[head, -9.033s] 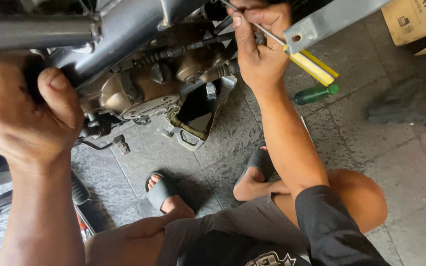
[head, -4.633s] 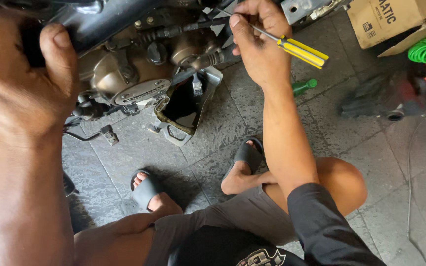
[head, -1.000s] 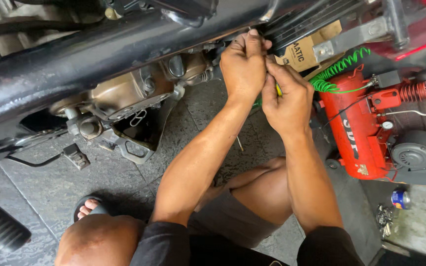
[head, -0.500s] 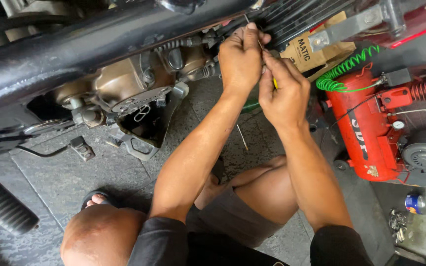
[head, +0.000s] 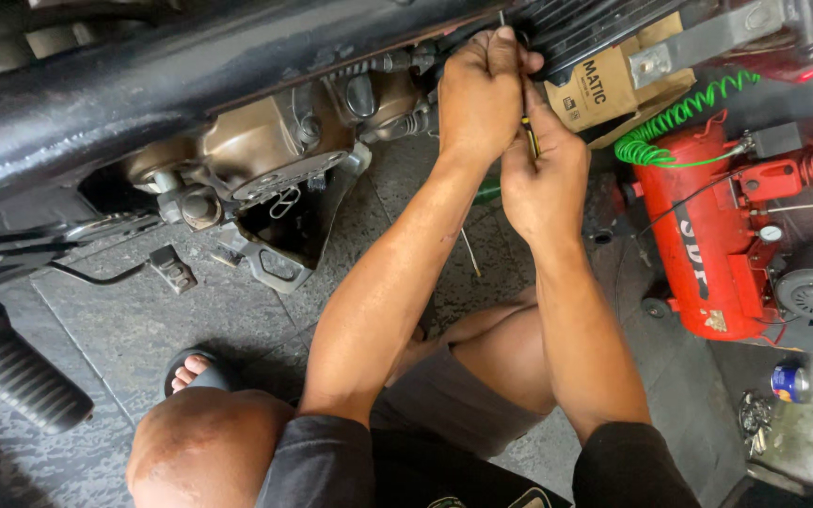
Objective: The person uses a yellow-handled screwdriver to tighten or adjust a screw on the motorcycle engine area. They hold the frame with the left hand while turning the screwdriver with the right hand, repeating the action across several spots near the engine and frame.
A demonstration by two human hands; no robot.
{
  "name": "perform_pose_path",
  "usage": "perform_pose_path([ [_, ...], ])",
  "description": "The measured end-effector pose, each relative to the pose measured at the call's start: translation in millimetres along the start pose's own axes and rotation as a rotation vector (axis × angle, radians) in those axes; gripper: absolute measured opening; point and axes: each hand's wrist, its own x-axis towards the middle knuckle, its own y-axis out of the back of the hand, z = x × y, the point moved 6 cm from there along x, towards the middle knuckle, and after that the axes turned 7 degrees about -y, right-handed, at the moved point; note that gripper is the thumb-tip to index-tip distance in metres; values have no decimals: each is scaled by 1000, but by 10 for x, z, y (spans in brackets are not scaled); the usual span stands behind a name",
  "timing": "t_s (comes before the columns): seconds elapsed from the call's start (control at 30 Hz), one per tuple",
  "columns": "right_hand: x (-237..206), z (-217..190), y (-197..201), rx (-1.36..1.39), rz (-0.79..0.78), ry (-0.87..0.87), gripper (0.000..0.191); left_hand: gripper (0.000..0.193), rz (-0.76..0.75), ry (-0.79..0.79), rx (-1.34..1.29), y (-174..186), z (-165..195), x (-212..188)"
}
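L hand (head: 478, 99) pinching engine part (head: 425, 58) | R hand (head: 546, 174) gripping yellow-black screwdriver (head: 528, 136)

1. Floor (head: 143, 320): grey textured stone tiles with visible joints.
2. Red air compressor (head: 708, 245) stands on the floor at right, with a green coiled hose (head: 679, 118) lying over its top.
3. Cardboard box (head: 604, 89) sits behind the compressor.
4. Small blue can (head: 789, 381) rests lower right, just beside a heap of small metal parts (head: 755, 414).
5. A sandalled foot (head: 195, 372) is planted lower left.
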Motion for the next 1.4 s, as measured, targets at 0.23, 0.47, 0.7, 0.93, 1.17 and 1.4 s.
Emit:
perform_pose_path([
  [0.23,-109,-155,213,-200,-10,154,49,37,-8,87,101,-56,73,-101],
  [0.47,-183,63,246,-69,41,136,44,36,-45,-46,71,-89,100,-212],
  [0.7,-55,388,-109,747,-68,-320,41,37,-77,24,-7,-24,43,-13],
  [0.93,-102,272,-154,591,-28,-146,43,35,-118,-84,-313,-22,-71,10],
  [1.17,-170,346,76,369,-69,-51,44,39,-90,-228,-444,-77,-128,-196],
  [1.4,-228,336,-3,693,-50,-292,45,35,-83,-36,-262,-107,-74,-192],
])
